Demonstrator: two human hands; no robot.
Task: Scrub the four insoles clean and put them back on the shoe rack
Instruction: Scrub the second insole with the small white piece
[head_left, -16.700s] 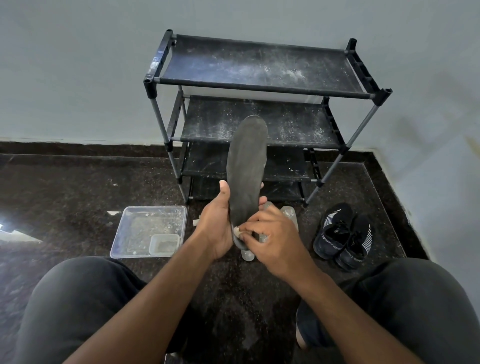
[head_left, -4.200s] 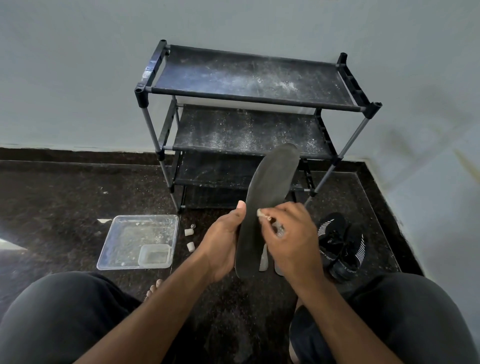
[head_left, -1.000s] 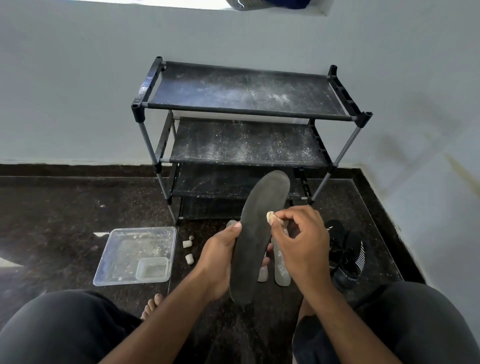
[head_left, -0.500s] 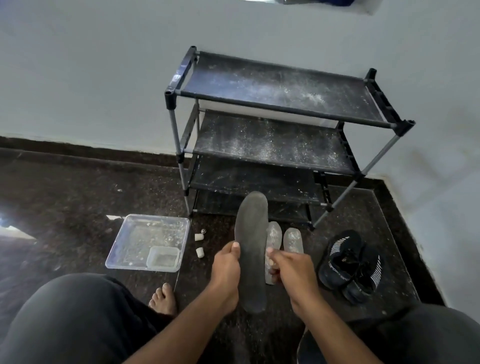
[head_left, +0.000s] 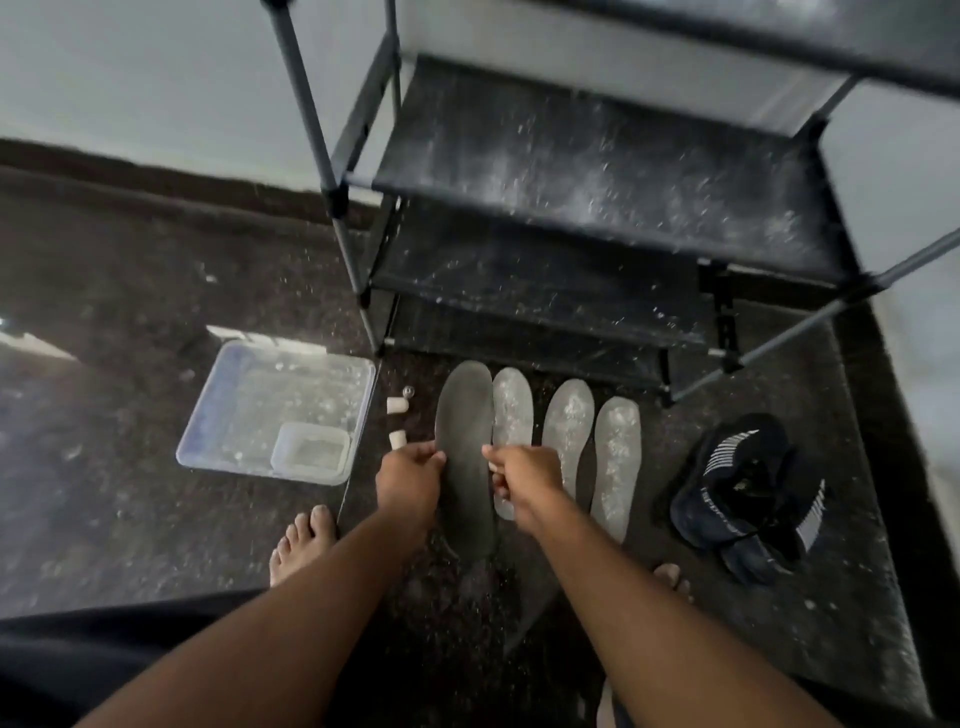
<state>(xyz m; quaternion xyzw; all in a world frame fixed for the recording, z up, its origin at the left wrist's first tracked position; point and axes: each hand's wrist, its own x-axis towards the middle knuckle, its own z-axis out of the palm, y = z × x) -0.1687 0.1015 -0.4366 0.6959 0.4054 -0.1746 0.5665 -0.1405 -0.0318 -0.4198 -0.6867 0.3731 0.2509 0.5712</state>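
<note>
Floor (head_left: 130, 291): dark, shiny stone with white specks, and a pale wall (head_left: 130, 67) behind it.
Dark insole (head_left: 464, 447): long and grey, lying toe-away on the floor just in front of the rack, at the left end of a row.
Left hand (head_left: 408, 480): fingers curled on the dark insole's left edge, near its middle.
Right hand (head_left: 524, 475): fingers curled on the right edge, across from the other hand. Something small and pale peeks from under it; too blurry to tell what.
Pale insoles (head_left: 569, 426): three of them, dusted white, side by side just right of the dark one. The nearest one touches it and is partly hidden by the right hand.
Rack (head_left: 582, 171): black shelves on grey poles, speckled white, nothing on the shelves seen. Its top is cut off by the picture's edge.
Tray (head_left: 275, 410): clear plastic, on the floor left of the insoles, wet-looking with white bits. A small clear tub (head_left: 310, 449) sits in its near right corner.
White bits (head_left: 396, 422): two small pieces between the tray and the dark insole.
Shoes (head_left: 748, 493): a black pair with white stripes, right of the row.
Feet: a bare left foot (head_left: 301, 543) near the tray; only toes of the right one show.
</note>
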